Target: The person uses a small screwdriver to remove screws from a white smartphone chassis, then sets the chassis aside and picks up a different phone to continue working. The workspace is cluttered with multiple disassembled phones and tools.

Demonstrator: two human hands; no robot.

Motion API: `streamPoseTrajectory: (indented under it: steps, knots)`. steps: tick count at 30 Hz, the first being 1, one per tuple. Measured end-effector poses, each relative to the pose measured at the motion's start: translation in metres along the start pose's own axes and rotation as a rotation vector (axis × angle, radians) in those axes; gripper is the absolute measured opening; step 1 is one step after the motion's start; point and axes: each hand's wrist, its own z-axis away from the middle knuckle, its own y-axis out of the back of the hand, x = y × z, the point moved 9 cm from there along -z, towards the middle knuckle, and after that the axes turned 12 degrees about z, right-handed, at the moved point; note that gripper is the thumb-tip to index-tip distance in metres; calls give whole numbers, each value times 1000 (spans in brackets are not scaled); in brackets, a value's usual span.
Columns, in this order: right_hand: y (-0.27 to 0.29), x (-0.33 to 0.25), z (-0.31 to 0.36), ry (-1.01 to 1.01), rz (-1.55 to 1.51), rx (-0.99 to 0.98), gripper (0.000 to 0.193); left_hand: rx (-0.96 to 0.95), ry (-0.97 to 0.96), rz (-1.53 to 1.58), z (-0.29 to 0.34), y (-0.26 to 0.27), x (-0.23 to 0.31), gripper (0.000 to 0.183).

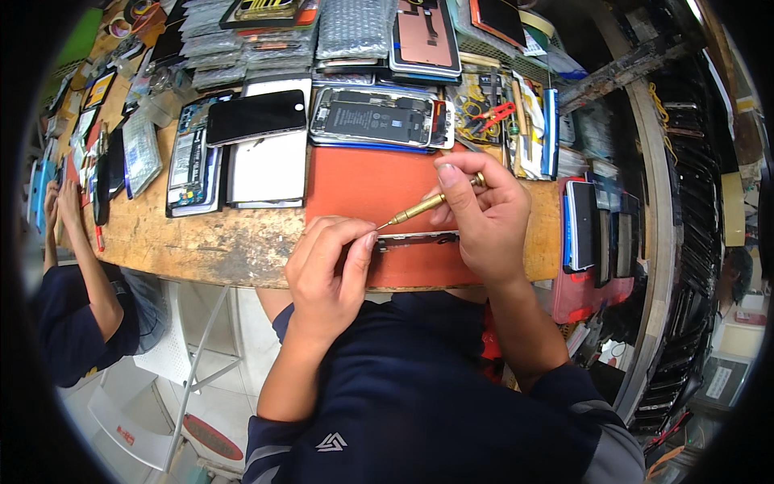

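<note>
My right hand (492,218) is closed around a slim brass precision screwdriver (421,207), which slants down to the left. Its thin tip ends at the fingertips of my left hand (326,270). Thumb and fingers of that left hand are pinched at the left end of a thin dark phone part (418,239) with a pale metallic edge. This part is seen nearly edge-on over the red work mat (355,173). My left fingers hide its left end, and the exact spot where the tip touches is too small to tell.
Beyond the mat lies an opened phone (372,117) with its battery showing. A black-screened phone (258,118) rests on a white box (270,173). Red-handled pliers (493,118) lie at the back right. A co-worker's hands (64,203) are at the bench's left end.
</note>
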Motion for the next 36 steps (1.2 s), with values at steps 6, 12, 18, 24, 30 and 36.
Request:
streamPoseTrajectory:
  steps: [6, 12, 18, 24, 30, 36]
  knots:
    - [-1, -1, 0, 35, 13, -1, 17, 8, 23, -48, -2, 0, 1, 7]
    - [-2, 7, 7, 25, 27, -10, 18, 1, 33, 17, 1, -1, -7, 9]
    - [44, -26, -10, 352, -22, 307, 18, 1, 214, 212, 6, -3, -23, 29]
    - [46, -45, 7, 581, 687, -2, 20, 39, 226, 151, 8, 2, -25, 31]
    - [11, -8, 41, 572, 761, -230, 29, 140, -64, -148, -63, 53, -11, 28]
    - [13, -4, 41, 527, 806, -58, 32, -81, 33, -688, -174, 97, -89, 22]
